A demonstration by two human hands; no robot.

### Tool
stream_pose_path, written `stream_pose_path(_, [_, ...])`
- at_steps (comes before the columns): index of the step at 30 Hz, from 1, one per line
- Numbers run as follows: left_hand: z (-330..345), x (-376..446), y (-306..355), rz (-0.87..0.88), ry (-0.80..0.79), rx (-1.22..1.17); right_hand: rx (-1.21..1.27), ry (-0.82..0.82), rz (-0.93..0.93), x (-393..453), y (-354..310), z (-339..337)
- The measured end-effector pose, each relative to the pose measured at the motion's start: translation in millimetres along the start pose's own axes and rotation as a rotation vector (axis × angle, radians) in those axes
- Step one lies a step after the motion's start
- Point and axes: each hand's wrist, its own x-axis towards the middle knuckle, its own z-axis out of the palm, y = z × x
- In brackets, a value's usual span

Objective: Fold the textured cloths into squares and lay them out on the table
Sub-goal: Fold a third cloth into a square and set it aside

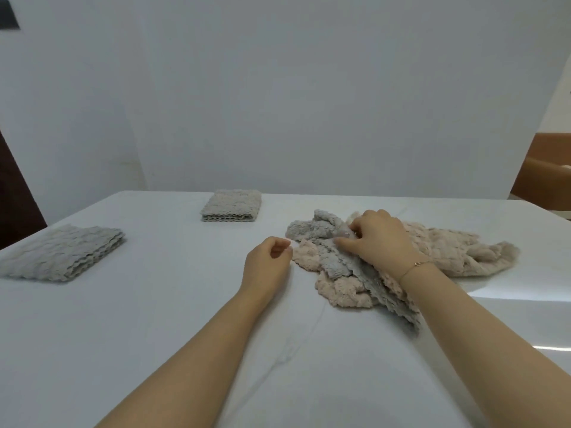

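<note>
On the wide white table (154, 350) I see two grey textured cloths already folded into squares, one at the left edge (65, 251), one further back (231, 205); so I judge the third is in hand. The crumpled pile of beige fleecy cloth (448, 248) lies right of centre; over it the unfolded grey scalloped cloth (340, 257) runs diagonally, far-left to near-right. My right hand (380, 239) pinches its upper part; my left hand (268, 261) hovers beside it, fingers loosely curled, holding nothing. Next I must lift it clear and spread it flat.

Bare worktop (154, 335) fills the lower left and centre, hemmed by folded cloths (61, 253) at left and top centre (231, 205), crumpled pile (448, 251) at right.
</note>
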Motion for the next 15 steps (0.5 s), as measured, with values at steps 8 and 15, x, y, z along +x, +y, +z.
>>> stream_pose_path(8, [-19.4,-3.5,-1.4,-0.172,0.028,-0.46,0.432,0.33,0.052,-0.8,-2.3,1.3])
stream_pose_path(15, [-29.8,-4.9,7.4,-0.248,-0.061,-0.706,0.866,0.344,0.052,-0.5,-16.9,-30.5])
